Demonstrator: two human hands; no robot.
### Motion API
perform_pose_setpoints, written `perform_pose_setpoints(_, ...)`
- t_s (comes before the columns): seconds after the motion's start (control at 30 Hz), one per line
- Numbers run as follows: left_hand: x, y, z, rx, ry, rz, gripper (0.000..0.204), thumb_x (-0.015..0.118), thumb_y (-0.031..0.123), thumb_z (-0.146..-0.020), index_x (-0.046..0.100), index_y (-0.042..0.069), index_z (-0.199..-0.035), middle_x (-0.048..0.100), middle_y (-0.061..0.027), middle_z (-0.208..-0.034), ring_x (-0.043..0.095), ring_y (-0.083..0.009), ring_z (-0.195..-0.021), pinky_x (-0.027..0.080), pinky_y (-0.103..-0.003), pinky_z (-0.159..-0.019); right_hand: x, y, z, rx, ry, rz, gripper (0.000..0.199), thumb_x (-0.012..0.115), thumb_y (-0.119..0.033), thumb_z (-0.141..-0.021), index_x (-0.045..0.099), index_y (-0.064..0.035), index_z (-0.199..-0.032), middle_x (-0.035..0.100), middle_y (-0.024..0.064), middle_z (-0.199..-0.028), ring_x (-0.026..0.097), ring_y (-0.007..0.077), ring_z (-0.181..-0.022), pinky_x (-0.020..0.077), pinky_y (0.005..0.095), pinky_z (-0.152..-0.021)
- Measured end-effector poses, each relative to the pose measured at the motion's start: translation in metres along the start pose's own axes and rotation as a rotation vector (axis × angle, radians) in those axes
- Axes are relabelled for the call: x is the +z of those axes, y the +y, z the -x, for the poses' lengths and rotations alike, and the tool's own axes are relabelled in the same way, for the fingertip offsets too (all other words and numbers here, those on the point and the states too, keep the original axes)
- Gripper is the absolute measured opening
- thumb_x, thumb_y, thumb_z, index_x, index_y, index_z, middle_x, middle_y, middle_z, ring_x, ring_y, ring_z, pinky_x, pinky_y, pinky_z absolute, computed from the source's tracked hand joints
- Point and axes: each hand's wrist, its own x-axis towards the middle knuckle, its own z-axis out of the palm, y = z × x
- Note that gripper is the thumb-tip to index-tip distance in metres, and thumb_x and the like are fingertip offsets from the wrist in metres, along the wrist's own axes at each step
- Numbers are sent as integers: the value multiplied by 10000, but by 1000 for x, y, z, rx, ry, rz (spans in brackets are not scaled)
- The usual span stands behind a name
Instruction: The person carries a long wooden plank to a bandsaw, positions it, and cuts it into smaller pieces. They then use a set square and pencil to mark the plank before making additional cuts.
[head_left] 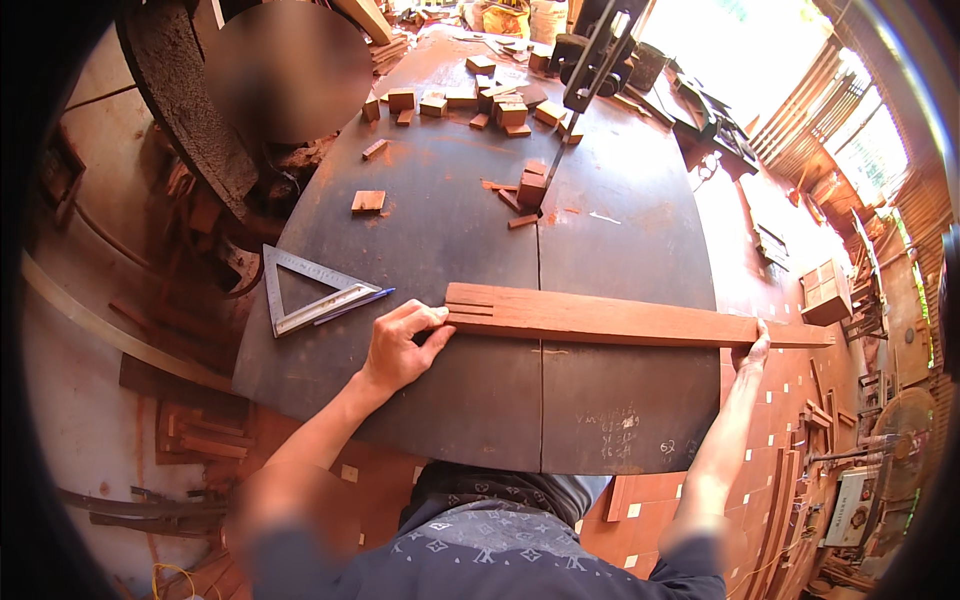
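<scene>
A person is standing at the near edge of a dark metal table (450, 390), holding a long reddish board (610, 318) that is lying across it from left to right. The left hand (400, 345) is resting at the board's left end, fingers spread and curled, thumb and fingertips touching the notched end rather than gripping around it. The right hand (752, 352) is grasping the board near its right end, fingers hooking under it where it is overhanging the table's right edge.

Just left of the left hand, a metal triangle square (305, 292) is lying flat, with a blue pen (358, 303) lying along its near side. Farther off, a saw blade (553, 170) is coming down to the table's middle, with small offcuts (527, 188) sitting beside it. One block (367, 201) is lying apart to the left, and many more blocks (480, 100) are sitting scattered at the far end. No containers are showing on the table.
</scene>
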Motion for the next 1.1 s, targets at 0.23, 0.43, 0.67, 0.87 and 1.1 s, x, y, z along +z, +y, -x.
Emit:
perform_pose_setpoints(0.23, -20, 11, 16, -173, 175, -141, 220, 858, 84, -884, 698, -6, -1003, 618, -109, -824, 633, -206, -642, 520, -339, -597, 36, 9, 25, -157, 254, 330, 480, 815, -263, -835, 692, 100, -1124, 720, 158, -1076, 734, 277, -887, 625, 381, -800)
perform_pose_setpoints(0.43, -61, 21, 69, -264, 319, -327, 184, 711, 138, -1006, 658, -36, -1035, 514, -84, -837, 513, -181, -650, 439, -336, -591, 158, 61, 88, -240, 659, 1189, 897, 852, -562, -719, 681, 177, -1198, 605, 311, -1351, 549, 442, -1292, 503, 542, -1041)
perform_pose_setpoints(0.67, -85, 32, 84, -356, 312, -396, 101, 645, 43, -975, 685, -27, -1036, 612, -124, -867, 614, -230, -664, 508, -365, -626, 153, 75, 106, -615, 716, 1364, 991, 872, -567, -726, 577, 188, -1295, 573, 319, -1339, 475, 469, -1290, 409, 591, -1089)
perform_pose_setpoints(0.87, -97, 39, 88, -415, 273, -430, 171, 690, 49, -937, 701, -1, -1100, 653, -115, -919, 625, -221, -645, 522, -357, -624, 255, 64, 289, -895, -251, 842, 295, 741, -104, -932, 734, -20, -1215, 744, 143, -1156, 654, 324, -1168, 522, 449, -1030)
perform_pose_setpoints(1.1, -150, -17, 33, -292, 101, -644, 357, 785, 158, -901, 738, 43, -1235, 724, -159, -1196, 674, -359, -1158, 530, -449, -1011, 428, 167, 420, -1296, -1451, 839, 195, 724, -98, -916, 743, -32, -1098, 732, 128, -1073, 697, 354, -1074, 579, 454, -943)
